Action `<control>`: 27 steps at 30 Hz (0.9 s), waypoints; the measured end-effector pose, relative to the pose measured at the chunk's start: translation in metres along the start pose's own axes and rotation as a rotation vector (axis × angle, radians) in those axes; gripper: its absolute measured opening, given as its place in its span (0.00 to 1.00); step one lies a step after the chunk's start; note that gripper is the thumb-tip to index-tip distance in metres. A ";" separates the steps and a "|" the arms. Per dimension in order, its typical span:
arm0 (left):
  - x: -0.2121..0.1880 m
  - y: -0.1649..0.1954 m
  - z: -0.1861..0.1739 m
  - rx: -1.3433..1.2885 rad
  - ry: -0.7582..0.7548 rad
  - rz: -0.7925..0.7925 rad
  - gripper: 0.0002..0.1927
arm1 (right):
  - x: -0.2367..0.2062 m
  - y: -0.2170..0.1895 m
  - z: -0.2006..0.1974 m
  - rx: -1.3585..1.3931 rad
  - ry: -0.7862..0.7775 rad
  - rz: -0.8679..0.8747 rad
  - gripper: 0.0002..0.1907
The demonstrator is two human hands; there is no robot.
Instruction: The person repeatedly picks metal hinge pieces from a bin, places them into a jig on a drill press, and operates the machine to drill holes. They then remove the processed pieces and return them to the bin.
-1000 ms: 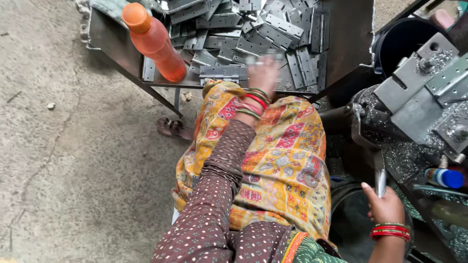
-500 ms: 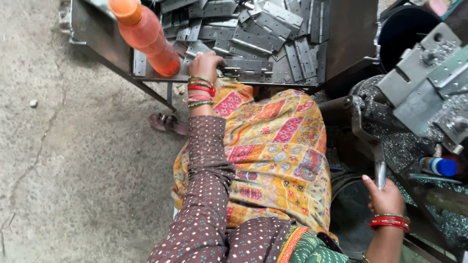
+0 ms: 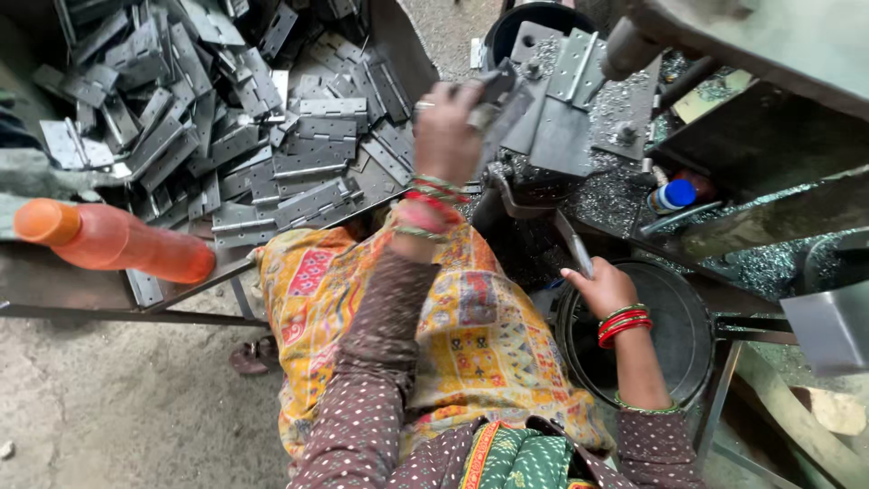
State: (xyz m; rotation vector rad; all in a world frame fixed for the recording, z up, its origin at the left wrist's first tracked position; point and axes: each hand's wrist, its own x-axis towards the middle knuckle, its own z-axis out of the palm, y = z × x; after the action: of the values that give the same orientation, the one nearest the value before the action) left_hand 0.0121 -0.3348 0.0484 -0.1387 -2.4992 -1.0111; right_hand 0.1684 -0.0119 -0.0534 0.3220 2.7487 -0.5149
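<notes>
Upper centre of frame: left hand [image 3: 445, 127], fingers closed on a grey metal hinge [image 3: 496, 98], raised between the heap and the machine fixture [image 3: 579, 100], apparently to carry it across. Centre right: right hand [image 3: 602, 285], wrapped round a lever handle [image 3: 576, 246], seemingly ready to work the press. Upper left: tray [image 3: 54, 285] heaped with loose hinges [image 3: 226, 127], within arm's reach. Left edge: orange bottle [image 3: 113, 244], lying on its side. Lower right: dark round bin [image 3: 683, 335], below the machine.

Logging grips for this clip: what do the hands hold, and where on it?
Left hand: a grey metal hinge, by its lower end. Right hand: the machine's lever, at its lower tip.
</notes>
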 end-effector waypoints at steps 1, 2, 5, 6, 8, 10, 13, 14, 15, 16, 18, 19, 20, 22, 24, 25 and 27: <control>0.002 0.014 0.022 0.067 -0.173 -0.085 0.23 | -0.001 0.001 0.002 -0.005 0.016 -0.032 0.30; 0.002 0.019 0.036 0.266 -0.142 0.071 0.22 | 0.002 -0.008 0.005 0.015 0.011 -0.022 0.30; -0.043 0.034 0.060 0.412 -0.282 0.223 0.34 | -0.014 -0.019 0.010 0.036 0.009 -0.026 0.30; -0.063 0.034 0.058 0.442 -0.278 0.260 0.33 | -0.023 -0.027 0.013 0.024 0.006 -0.042 0.32; -0.094 0.039 0.057 0.467 -0.263 0.311 0.30 | -0.035 -0.038 0.013 0.002 -0.051 -0.009 0.34; -0.103 0.040 0.050 0.461 -0.225 0.344 0.24 | -0.042 -0.051 0.009 -0.017 -0.141 0.083 0.35; -0.097 0.039 0.029 0.260 -0.235 0.287 0.27 | -0.051 -0.061 0.005 -0.058 -0.135 0.038 0.36; -0.095 0.037 0.019 0.257 -0.287 0.277 0.27 | -0.053 -0.064 0.004 -0.057 -0.121 0.024 0.35; -0.096 0.040 0.012 0.254 -0.336 0.266 0.28 | -0.056 -0.064 0.005 -0.058 -0.105 0.008 0.35; -0.097 0.042 0.006 0.250 -0.383 0.255 0.28 | -0.058 -0.064 0.006 -0.059 -0.088 -0.009 0.35; -0.113 0.052 -0.001 0.298 -0.375 0.256 0.28 | -0.063 -0.060 0.008 -0.077 -0.077 -0.006 0.36; -0.120 0.056 -0.001 0.325 -0.375 0.254 0.28 | -0.064 -0.057 0.009 -0.084 -0.077 -0.005 0.36; -0.126 0.061 0.004 0.353 -0.345 0.247 0.30 | -0.065 -0.053 0.010 -0.083 -0.078 -0.002 0.36; -0.136 0.073 0.023 0.406 -0.289 0.227 0.33 | -0.066 -0.045 0.009 -0.087 -0.088 0.005 0.35; -0.132 0.079 0.049 0.401 -0.263 0.203 0.32 | -0.065 -0.036 0.006 -0.079 -0.066 -0.012 0.34; -0.126 0.079 0.061 0.395 -0.247 0.195 0.31 | -0.064 -0.032 0.004 -0.076 -0.049 -0.019 0.33; -0.106 0.075 0.082 0.393 -0.282 0.188 0.23 | -0.060 -0.024 -0.001 -0.059 -0.086 0.014 0.33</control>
State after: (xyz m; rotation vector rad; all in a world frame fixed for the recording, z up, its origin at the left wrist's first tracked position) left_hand 0.0968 -0.2172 -0.0019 -0.4088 -2.8192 -0.4366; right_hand 0.2170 -0.0433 -0.0238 0.2977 2.6707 -0.4323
